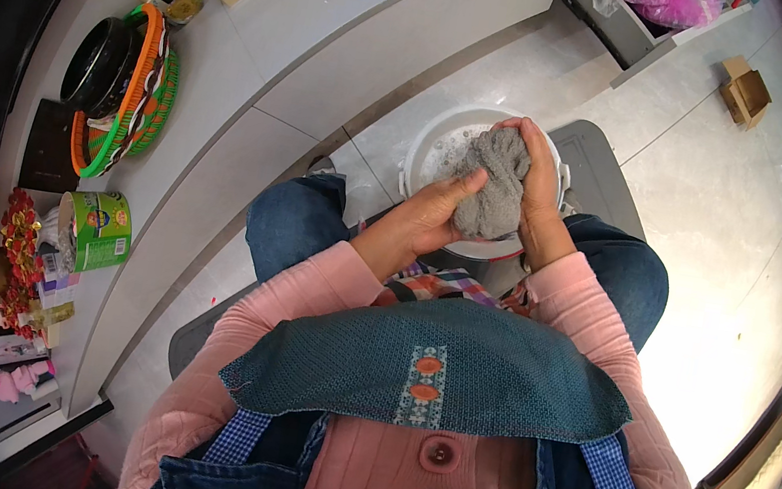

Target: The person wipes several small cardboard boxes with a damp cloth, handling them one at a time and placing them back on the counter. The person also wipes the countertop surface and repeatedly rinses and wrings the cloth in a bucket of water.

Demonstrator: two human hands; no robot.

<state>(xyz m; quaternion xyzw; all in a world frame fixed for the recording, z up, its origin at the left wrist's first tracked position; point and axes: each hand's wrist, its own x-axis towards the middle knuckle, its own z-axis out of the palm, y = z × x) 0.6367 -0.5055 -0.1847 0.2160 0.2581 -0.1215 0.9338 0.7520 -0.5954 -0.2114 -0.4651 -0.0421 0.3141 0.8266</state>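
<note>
A bunched grey cloth [495,184], wet-looking and textured like towelling, is held between my two hands over a white bucket [430,125]. My left hand [433,213] grips its lower left side, thumb laid on top of the folds. Around its right side curls my right hand [540,183], fingertips reaching over the upper end. Bubbly, cloudy water [447,148] shows inside the bucket to the left of the cloth. The cloth and hands hide the rest of the bucket's inside.
A long white cabinet [300,41] runs along the left, bearing a woven orange-and-green basket [162,104] and a green canister [101,231]. An open drawer [650,56] with pink plastic-wrapped stuff juts out ahead. A grey mat [601,158] lies by the bucket; a small cardboard box [747,93] sits on the tiles.
</note>
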